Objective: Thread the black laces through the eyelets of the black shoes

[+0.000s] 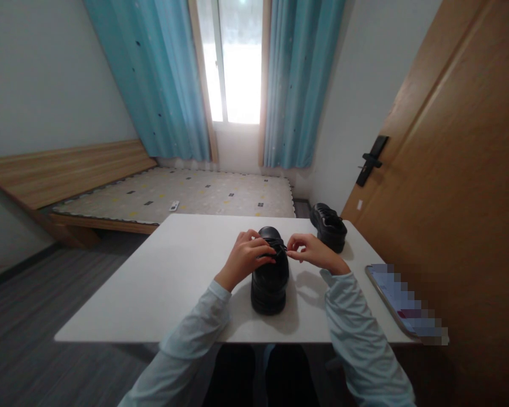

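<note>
A black lace-up shoe (pixel 270 288) stands on the white table in front of me, its toe pointing away and its heel toward me. My left hand (pixel 249 254) comes in from the left side, with its bent fingers closed at the laces over the tongue. At the shoe's right edge, my right hand (pixel 307 250) pinches a black shoelace (pixel 282 246) between thumb and index finger. How the lace runs under the left fingers is hidden. The matching black shoe (pixel 330 229) rests at the table's far right corner, touched by neither hand.
The white table (pixel 152 282) spans the space before me. A phone or tablet (pixel 401 302), partly pixelated, lies along its right edge. Beyond are a bed (pixel 212 195) with a small white remote-like object (pixel 175 206) and a wooden door (pixel 458 147) on the right.
</note>
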The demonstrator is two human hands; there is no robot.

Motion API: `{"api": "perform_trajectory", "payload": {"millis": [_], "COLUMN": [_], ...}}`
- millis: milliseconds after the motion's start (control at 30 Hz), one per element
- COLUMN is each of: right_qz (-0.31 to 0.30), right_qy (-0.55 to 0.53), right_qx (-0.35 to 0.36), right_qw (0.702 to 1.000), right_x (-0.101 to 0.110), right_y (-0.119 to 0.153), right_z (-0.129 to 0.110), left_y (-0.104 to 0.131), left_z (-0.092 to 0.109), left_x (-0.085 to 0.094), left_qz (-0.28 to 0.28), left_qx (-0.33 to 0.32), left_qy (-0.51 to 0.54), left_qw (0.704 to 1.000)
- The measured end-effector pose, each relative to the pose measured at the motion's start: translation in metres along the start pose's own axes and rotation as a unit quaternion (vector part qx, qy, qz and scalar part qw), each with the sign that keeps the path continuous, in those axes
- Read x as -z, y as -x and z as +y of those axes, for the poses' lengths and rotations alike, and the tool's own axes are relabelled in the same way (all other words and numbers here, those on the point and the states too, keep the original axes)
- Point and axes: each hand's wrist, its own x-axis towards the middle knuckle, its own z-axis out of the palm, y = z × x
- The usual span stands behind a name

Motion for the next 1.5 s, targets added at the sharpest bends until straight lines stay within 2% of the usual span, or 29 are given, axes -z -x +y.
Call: {"api": "perform_trajectory", "payload": {"millis": [200, 300, 400, 533, 633, 800, 900, 1100, 1267, 1500], "right_qz": [-0.002, 0.034, 0.067, 0.058, 0.087, 0.132, 0.145, 0.152, 0.165, 0.184], "right_qy": [0.024, 0.030, 0.052, 0.063, 0.052, 0.041, 0.037, 0.049, 0.066, 0.065], "right_qx": [0.009, 0.031, 0.098, 0.192, 0.172, 0.135, 0.124, 0.045, 0.057, 0.050], "right_qw": [1.000, 0.998, 0.992, 0.978, 0.980, 0.981, 0.981, 0.986, 0.982, 0.979], "right_x": [-0.001, -0.006, -0.015, -0.029, -0.039, -0.051, -0.054, -0.059, -0.061, -0.064], "right_y": [-0.001, -0.003, -0.007, -0.014, -0.018, -0.022, -0.024, -0.026, -0.025, -0.026], "right_z": [0.002, 0.003, 0.002, -0.005, -0.007, -0.003, 0.001, 0.005, 0.005, 0.005], "left_y": [0.001, 0.000, -0.001, -0.002, -0.003, -0.002, 0.000, 0.010, 0.012, 0.014], "left_z": [0.003, 0.005, 0.006, 0.011, 0.016, 0.026, 0.036, 0.061, 0.077, 0.087], "left_x": [-0.006, -0.006, -0.004, 0.001, 0.007, 0.017, 0.022, 0.033, 0.040, 0.038], "left_qz": [0.012, 0.015, 0.041, 0.089, 0.093, 0.061, 0.077, 0.096, 0.092, 0.145], "left_qx": [-0.035, -0.043, -0.043, -0.038, -0.024, -0.024, -0.031, -0.054, -0.084, -0.042], "left_qy": [-0.008, 0.010, 0.056, 0.106, 0.127, 0.146, 0.131, 0.064, -0.005, 0.027], "left_qw": [0.999, 0.999, 0.997, 0.990, 0.987, 0.987, 0.988, 0.992, 0.992, 0.988]}}
